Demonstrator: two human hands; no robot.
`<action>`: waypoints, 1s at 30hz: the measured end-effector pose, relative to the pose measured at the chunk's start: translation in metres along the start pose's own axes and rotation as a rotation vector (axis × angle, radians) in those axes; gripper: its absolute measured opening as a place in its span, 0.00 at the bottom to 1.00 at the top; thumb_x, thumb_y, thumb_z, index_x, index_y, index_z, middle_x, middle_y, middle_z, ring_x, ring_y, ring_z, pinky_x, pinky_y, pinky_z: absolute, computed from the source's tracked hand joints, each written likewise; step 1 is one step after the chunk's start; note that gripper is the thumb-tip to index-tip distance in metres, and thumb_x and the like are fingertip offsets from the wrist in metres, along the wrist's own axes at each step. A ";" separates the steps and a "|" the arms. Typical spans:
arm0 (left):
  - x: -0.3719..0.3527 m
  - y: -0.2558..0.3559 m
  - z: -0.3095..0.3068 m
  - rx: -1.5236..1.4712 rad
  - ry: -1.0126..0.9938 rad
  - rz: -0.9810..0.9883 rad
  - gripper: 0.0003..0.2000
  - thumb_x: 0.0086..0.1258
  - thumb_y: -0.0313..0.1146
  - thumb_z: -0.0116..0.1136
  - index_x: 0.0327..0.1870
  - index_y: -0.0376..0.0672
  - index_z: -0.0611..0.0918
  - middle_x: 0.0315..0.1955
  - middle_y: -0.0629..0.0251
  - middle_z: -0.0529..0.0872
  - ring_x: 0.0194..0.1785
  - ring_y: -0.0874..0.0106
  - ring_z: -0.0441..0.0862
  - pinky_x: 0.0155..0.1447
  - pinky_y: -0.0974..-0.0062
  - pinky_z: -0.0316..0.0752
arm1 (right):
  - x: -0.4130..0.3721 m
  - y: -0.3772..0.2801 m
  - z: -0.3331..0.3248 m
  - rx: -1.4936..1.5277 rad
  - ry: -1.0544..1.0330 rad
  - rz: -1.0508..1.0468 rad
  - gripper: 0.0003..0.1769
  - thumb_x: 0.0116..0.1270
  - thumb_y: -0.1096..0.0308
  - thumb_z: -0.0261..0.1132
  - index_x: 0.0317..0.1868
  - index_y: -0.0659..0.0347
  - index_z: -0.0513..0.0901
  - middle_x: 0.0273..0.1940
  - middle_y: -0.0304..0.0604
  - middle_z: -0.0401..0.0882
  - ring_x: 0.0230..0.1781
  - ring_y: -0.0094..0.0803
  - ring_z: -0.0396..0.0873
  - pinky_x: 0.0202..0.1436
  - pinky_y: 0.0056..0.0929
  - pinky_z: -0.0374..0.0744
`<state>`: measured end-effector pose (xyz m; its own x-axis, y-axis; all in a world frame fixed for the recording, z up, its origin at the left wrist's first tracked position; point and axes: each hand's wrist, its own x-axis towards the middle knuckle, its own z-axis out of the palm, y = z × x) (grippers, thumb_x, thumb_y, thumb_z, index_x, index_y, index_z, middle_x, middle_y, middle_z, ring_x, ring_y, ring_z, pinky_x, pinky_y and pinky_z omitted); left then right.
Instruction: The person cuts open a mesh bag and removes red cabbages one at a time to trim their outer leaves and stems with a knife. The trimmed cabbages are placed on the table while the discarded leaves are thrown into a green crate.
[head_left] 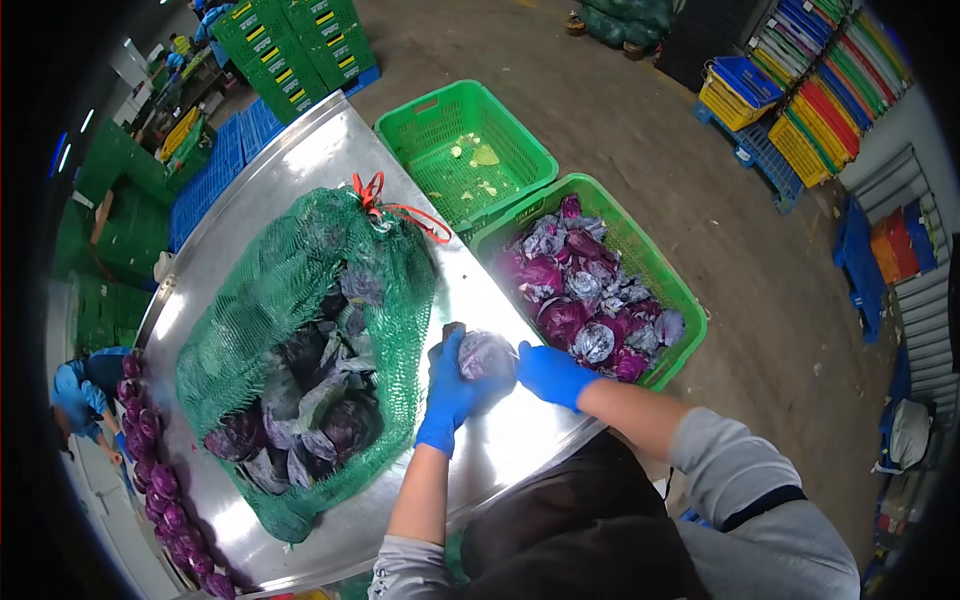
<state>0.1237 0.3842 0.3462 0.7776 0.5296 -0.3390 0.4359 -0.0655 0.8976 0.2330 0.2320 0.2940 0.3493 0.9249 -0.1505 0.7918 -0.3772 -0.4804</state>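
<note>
A red cabbage (487,360) is held just above the metal table near its front edge. My left hand (447,393), in a blue glove, wraps round its left side. My right hand (553,376), also gloved in blue, is closed at the cabbage's right side; what its fingers hold, if anything, is hidden. Left of my hands lies a green mesh bag (270,290), torn or opened at the side, with several dark-leaved cabbages (345,425) showing. A red tie (370,192) gathers its far end.
Beyond the steel table (520,455) stands a green crate (640,240) full of purple leaves and cabbages. Another green crate (440,115) holds a few pale scraps. A row of peeled red cabbages (165,482) lines the left edge, where a co-worker (85,395) stands.
</note>
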 end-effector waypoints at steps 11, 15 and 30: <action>-0.058 -0.040 0.008 -0.445 0.054 0.157 0.43 0.49 0.33 0.72 0.67 0.38 0.59 0.61 0.57 0.64 0.63 0.65 0.65 0.69 0.69 0.60 | -0.031 -0.007 -0.006 0.758 0.082 0.117 0.32 0.68 0.56 0.57 0.70 0.53 0.60 0.24 0.45 0.77 0.17 0.28 0.73 0.24 0.30 0.74; -0.078 -0.039 0.018 -0.460 0.262 0.060 0.38 0.54 0.28 0.68 0.66 0.38 0.61 0.62 0.58 0.64 0.66 0.65 0.63 0.70 0.70 0.58 | -0.039 0.020 -0.014 0.992 0.147 0.581 0.26 0.68 0.58 0.58 0.64 0.56 0.67 0.29 0.41 0.79 0.24 0.29 0.75 0.29 0.29 0.75; -0.073 -0.050 0.043 0.224 0.356 0.204 0.46 0.49 0.34 0.73 0.68 0.33 0.57 0.64 0.52 0.65 0.66 0.65 0.65 0.68 0.68 0.59 | -0.024 -0.043 -0.004 0.650 0.157 0.041 0.29 0.63 0.50 0.62 0.62 0.53 0.73 0.51 0.51 0.79 0.45 0.45 0.81 0.50 0.35 0.77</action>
<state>0.0648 0.3128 0.3141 0.6705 0.7418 -0.0090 0.4078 -0.3584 0.8398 0.1930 0.2254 0.3220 0.4805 0.8737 -0.0756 0.3307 -0.2604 -0.9071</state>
